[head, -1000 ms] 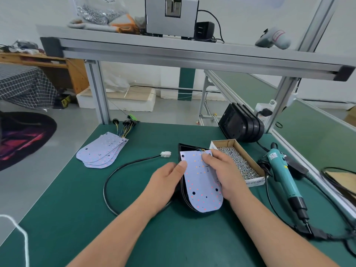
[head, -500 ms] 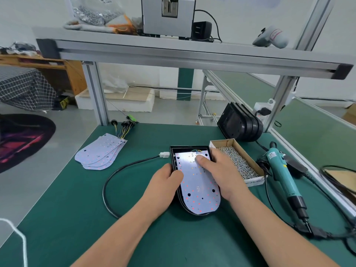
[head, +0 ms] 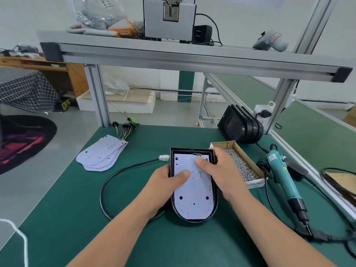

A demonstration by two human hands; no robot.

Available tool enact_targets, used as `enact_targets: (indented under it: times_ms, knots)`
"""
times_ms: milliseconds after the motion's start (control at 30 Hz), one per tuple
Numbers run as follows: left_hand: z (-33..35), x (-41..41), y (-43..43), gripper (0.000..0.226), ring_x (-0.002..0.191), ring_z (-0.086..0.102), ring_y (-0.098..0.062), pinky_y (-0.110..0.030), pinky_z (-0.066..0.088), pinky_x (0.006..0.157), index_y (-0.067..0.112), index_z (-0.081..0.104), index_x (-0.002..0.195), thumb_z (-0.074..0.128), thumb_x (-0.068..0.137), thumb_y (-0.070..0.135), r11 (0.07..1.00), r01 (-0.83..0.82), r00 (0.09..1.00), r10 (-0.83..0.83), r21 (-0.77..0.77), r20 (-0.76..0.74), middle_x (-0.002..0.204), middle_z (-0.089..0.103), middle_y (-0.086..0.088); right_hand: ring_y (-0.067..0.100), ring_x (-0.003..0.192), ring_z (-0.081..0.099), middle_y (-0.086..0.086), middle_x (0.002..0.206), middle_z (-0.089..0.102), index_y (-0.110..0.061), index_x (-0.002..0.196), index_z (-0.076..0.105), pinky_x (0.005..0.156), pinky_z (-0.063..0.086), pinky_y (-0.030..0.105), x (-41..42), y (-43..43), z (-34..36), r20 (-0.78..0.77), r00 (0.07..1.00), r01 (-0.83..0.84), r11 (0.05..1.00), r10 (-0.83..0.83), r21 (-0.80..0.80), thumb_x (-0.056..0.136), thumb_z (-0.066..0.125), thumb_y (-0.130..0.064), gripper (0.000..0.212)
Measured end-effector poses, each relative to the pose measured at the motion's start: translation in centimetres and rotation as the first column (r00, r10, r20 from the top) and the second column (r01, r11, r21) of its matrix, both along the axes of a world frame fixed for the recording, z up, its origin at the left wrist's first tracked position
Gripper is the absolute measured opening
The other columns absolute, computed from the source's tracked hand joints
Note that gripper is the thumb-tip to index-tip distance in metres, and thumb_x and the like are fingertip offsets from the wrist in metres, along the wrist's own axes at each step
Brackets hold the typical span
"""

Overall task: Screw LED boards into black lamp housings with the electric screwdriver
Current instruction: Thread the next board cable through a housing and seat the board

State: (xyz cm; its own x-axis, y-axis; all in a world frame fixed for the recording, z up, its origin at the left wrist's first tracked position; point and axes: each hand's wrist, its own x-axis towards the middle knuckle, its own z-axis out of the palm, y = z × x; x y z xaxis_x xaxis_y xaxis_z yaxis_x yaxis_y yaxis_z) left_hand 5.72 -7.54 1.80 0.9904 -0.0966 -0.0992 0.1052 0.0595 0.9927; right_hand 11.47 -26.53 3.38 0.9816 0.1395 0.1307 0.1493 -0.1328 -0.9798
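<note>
A black lamp housing (head: 194,220) lies flat on the green mat in front of me. A white LED board (head: 194,201) with red and yellow dots sits inside it, its wires at the far end. My left hand (head: 167,182) grips the housing's left side, thumb pressing on the board. My right hand (head: 221,174) wraps the right side near the top, thumb also on the board. The teal electric screwdriver (head: 283,180) lies on the mat to the right, untouched.
A cardboard box (head: 254,183) of screws sits just right of the housing. Spare LED boards (head: 100,155) are fanned out at the far left, and black housings (head: 238,128) are stacked at the back right. A black cable (head: 107,182) with a white connector (head: 164,157) loops left.
The board, tilted above the housing a second ago, now lies seated flat inside it. Both thumbs have come down on the board and the hands have closed on the housing's sides.
</note>
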Motion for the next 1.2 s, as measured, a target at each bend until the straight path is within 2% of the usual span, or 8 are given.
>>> enact_targets:
  times_ms: [333, 467, 533, 700, 800, 900, 1033, 1200]
  knots:
    - [0.0, -0.2, 0.1, 0.025, 0.109, 0.077, -0.022, -0.040, 0.060, 0.097, 0.018, 0.076, 0.123, 0.067, 0.105, 0.034, 0.999, 0.029, 1.000, -0.029, -0.020, 0.005, 0.118, 0.080, 0.000, 0.013, 0.077, 0.064, -0.004, 0.086, 0.072, -0.017, 0.094, 0.068, 0.075, 0.053, 0.038, 0.6, 0.0, 1.2, 0.126, 0.991, 0.054, 0.994, -0.042, -0.092, 0.076, 0.082, -0.043, 0.035]
    - [0.4, -0.5, 0.5, 0.029, 0.102, 0.079, -0.020, -0.021, 0.060, 0.072, 0.017, 0.077, 0.118, 0.067, 0.103, 0.039, 0.996, 0.025, 0.999, -0.027, -0.082, -0.030, 0.113, 0.081, 0.000, 0.027, 0.114, 0.070, 0.010, 0.121, 0.074, -0.014, 0.116, 0.076, 0.101, 0.051, 0.047, 0.1, -0.1, -0.1, -0.203, 0.954, -0.144, 0.931, 0.221, 0.335, 0.084, 0.066, -0.079, 0.073]
    - [0.4, -0.4, 0.4, 0.030, 0.098, 0.080, -0.020, -0.021, 0.060, 0.068, 0.015, 0.078, 0.114, 0.066, 0.103, 0.041, 0.994, -0.035, 0.998, 0.030, -0.103, -0.050, 0.109, 0.082, -0.001, 0.036, 0.127, 0.066, 0.019, 0.140, 0.067, -0.015, 0.133, 0.071, 0.103, 0.055, 0.048, 0.0, -0.7, -0.6, -0.250, 0.886, -0.259, 0.863, 0.392, 0.434, 0.092, 0.065, -0.069, 0.069]
    - [0.1, 0.0, 0.3, 0.031, 0.094, 0.081, -0.021, -0.029, 0.062, 0.069, 0.015, 0.077, 0.114, 0.066, 0.103, 0.042, 0.977, -0.137, 0.989, 0.126, -0.163, -0.078, 0.106, 0.082, -0.002, 0.036, 0.127, 0.066, 0.014, 0.138, 0.069, -0.011, 0.146, 0.052, 0.101, 0.057, 0.045, 0.4, -1.4, -0.7, -0.143, 0.847, -0.506, 0.859, 0.512, 0.080, 0.080, 0.088, -0.010, 0.075]
    - [-0.3, 0.2, 0.1, 0.027, 0.085, 0.080, -0.013, -0.022, 0.059, 0.066, 0.016, 0.078, 0.111, 0.068, 0.103, 0.039, 0.978, -0.172, 0.985, 0.170, -0.117, -0.025, 0.098, 0.083, 0.004, 0.028, 0.116, 0.073, 0.006, 0.126, 0.076, -0.014, 0.136, 0.061, 0.101, 0.058, 0.050, 0.3, -1.3, 0.0, -0.112, 0.924, -0.374, 0.926, 0.367, -0.056, 0.075, 0.089, -0.014, 0.067]
    - [-0.9, 0.5, -0.3, 0.026, 0.101, 0.079, -0.019, -0.039, 0.060, 0.091, 0.018, 0.079, 0.114, 0.068, 0.103, 0.039, 0.980, -0.181, 0.983, 0.182, -0.084, 0.009, 0.108, 0.082, 0.002, 0.023, 0.109, 0.076, 0.000, 0.118, 0.079, -0.019, 0.129, 0.065, 0.100, 0.058, 0.055, 0.3, -1.2, 0.3, -0.075, 0.969, -0.246, 0.957, 0.237, -0.151, 0.071, 0.091, -0.023, 0.064]
    - [-0.4, 0.4, 0.7, 0.035, 0.060, 0.055, -0.009, -0.018, 0.039, 0.049, 0.021, 0.078, 0.108, 0.073, 0.094, 0.053, 0.995, -0.091, 0.996, 0.091, -0.029, -0.001, 0.088, 0.078, 0.008, 0.020, 0.107, 0.076, -0.001, 0.117, 0.079, -0.018, 0.126, 0.066, 0.098, 0.059, 0.054, -0.1, -0.7, 0.3, -0.043, 0.980, -0.198, 0.966, 0.194, -0.165, 0.071, 0.090, -0.028, 0.061]
    - [-1.0, 0.7, 1.4, 0.034, 0.061, 0.039, -0.014, -0.023, 0.024, 0.049, 0.029, 0.081, 0.111, 0.079, 0.080, 0.043, 0.999, 0.034, 0.999, -0.033, 0.019, -0.009, 0.087, 0.075, 0.000, 0.023, 0.124, 0.069, 0.001, 0.133, 0.073, -0.019, 0.142, 0.055, 0.104, 0.056, 0.045, 0.4, -1.8, 0.0, -0.142, 0.916, -0.391, 0.914, 0.375, -0.107, 0.075, 0.091, -0.020, 0.075]
